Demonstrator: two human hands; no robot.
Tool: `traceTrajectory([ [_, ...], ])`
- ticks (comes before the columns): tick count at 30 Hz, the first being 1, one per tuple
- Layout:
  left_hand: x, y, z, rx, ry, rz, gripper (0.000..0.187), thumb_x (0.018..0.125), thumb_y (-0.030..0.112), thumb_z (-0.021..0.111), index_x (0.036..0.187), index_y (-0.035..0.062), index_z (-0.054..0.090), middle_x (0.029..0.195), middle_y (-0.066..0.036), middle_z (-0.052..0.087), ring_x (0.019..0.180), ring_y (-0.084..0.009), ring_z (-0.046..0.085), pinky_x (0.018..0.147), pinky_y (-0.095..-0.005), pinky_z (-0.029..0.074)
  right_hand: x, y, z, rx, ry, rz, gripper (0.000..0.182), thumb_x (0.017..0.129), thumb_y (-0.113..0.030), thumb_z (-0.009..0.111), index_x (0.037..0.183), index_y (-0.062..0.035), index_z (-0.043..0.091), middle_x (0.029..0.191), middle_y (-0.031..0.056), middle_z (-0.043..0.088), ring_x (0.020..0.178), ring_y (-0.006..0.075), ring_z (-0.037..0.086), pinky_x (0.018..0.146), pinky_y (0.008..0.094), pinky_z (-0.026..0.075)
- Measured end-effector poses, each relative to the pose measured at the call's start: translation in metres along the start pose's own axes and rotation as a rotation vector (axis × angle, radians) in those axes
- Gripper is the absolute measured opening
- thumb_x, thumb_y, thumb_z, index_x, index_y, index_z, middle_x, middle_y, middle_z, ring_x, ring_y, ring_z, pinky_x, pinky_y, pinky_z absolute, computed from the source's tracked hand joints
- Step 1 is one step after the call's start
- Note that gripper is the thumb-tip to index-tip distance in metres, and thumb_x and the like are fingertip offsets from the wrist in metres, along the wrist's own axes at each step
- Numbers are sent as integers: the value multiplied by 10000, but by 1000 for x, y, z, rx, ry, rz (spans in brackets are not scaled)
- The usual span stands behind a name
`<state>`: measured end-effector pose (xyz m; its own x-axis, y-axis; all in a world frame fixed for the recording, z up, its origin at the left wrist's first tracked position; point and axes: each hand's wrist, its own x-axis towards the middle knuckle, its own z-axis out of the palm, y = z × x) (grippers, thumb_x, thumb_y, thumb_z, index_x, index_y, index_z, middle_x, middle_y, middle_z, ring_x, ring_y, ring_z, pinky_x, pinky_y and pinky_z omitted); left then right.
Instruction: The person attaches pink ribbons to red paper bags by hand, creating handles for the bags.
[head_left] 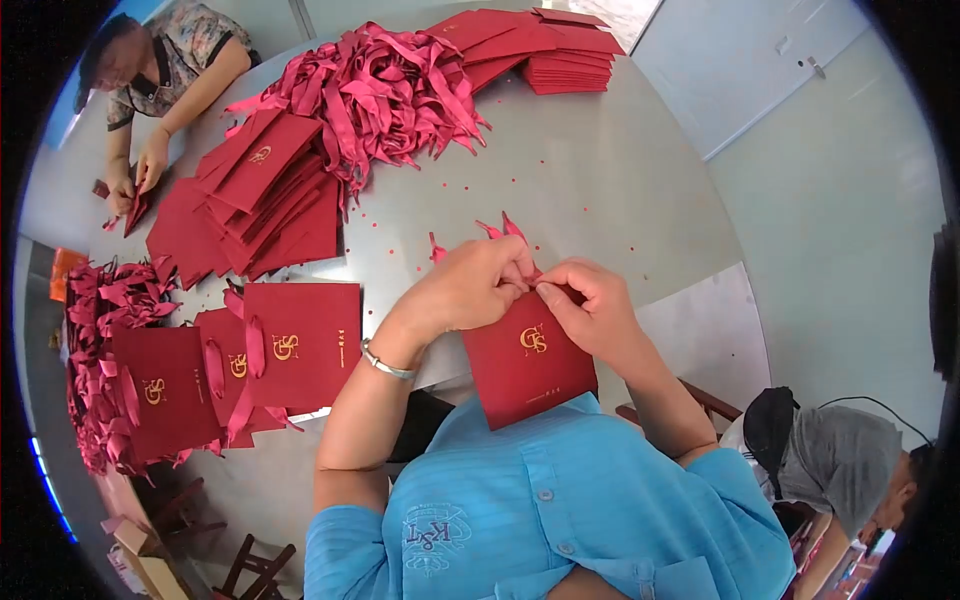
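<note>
A dark red paper bag [530, 365] with a gold logo is upright between my hands, its lower part against my blue shirt. My left hand [480, 280], a bracelet on its wrist, is closed at the bag's top edge in a pinch on a pink ribbon [512, 226], whose ends stick up beyond the fingers. My right hand [588, 305] pinches the bag's top edge near the same spot, thumb on the front. The fingertips almost meet, so the ribbon's path through the bag is hidden.
A heap of pink ribbons [385, 95] lies on the table beyond my hands. Flat red bags [270, 200] are stacked near it, more at the far end [570, 65]. Bags with ribbon handles [305, 345] lie at left. A co-worker [180, 70] handles a bag across the table.
</note>
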<state>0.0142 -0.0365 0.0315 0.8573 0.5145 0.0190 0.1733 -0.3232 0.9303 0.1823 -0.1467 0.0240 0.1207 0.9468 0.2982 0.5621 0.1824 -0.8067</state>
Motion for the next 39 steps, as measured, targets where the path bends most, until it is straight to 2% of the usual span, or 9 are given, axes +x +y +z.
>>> traceTrajectory([
  [3, -11, 7, -12, 173, 19, -32, 177, 746, -76, 567, 904, 2, 553, 722, -113, 669, 680, -173, 636, 635, -304, 480, 0, -3, -2, -31, -51, -1, 47, 814, -7, 650, 854, 13, 661, 794, 106, 644, 666, 172, 590, 590, 277, 456],
  [6, -23, 12, -20, 326, -24, -72, 217, 731, -98, 553, 924, 1, 565, 771, -117, 684, 719, -169, 652, 641, -292, 488, 0, -6, -1, -10, -66, 6, 48, 811, -4, 653, 856, 8, 663, 793, 108, 646, 670, 179, 594, 589, 279, 461],
  [9, -34, 6, -21, 34, -16, -58, 241, 743, -111, 540, 949, 8, 577, 798, -82, 691, 643, -120, 619, 551, -250, 466, 0, -5, 2, -60, -54, -22, 49, 808, -2, 658, 855, 6, 664, 795, 109, 647, 666, 181, 597, 583, 280, 463],
  [11, -37, 13, -25, -258, -74, -288, 242, 753, -121, 540, 953, 8, 582, 804, -51, 674, 546, -67, 554, 454, -203, 410, 0, -6, 1, -69, -63, -28, 49, 806, 0, 660, 855, 5, 664, 794, 109, 646, 660, 182, 596, 578, 281, 463],
  [14, -37, -5, -25, -510, -98, -290, 226, 770, -123, 525, 951, 3, 575, 776, -39, 643, 486, -30, 487, 403, -176, 353, 3, -9, 0, -70, -72, -26, 48, 806, 2, 662, 853, 6, 664, 790, 109, 644, 648, 181, 594, 568, 279, 458],
  [25, -35, -15, -28, -402, -124, -386, 220, 805, -86, 472, 998, 1, 533, 794, -40, 617, 499, -91, 589, 416, -199, 378, 5, -14, 1, -164, -26, -70, 34, 812, 12, 657, 845, 18, 658, 742, 91, 610, 611, 163, 568, 532, 267, 432],
  [30, -35, -21, -28, -424, -120, -396, 207, 817, -56, 492, 1009, 8, 534, 790, -33, 626, 514, -97, 604, 424, -195, 386, 10, -26, 10, -154, 36, -212, 34, 820, 5, 658, 854, 6, 661, 786, 102, 647, 647, 190, 607, 553, 290, 467],
  [33, -36, -23, -30, -514, -156, -342, 207, 820, -45, 510, 1018, 12, 535, 800, -36, 639, 517, -97, 608, 426, -188, 386, 13, -23, 15, -132, -150, -198, 43, 812, -4, 669, 854, 5, 663, 795, 114, 662, 666, 206, 623, 571, 297, 484],
  [39, -38, -22, -32, -621, -223, -291, 244, 803, -73, 531, 1036, -2, 529, 833, -47, 658, 524, -97, 616, 426, -182, 391, 15, -22, 11, -102, -162, -100, 50, 803, -7, 677, 852, 2, 668, 770, 115, 656, 659, 212, 622, 578, 294, 485],
])
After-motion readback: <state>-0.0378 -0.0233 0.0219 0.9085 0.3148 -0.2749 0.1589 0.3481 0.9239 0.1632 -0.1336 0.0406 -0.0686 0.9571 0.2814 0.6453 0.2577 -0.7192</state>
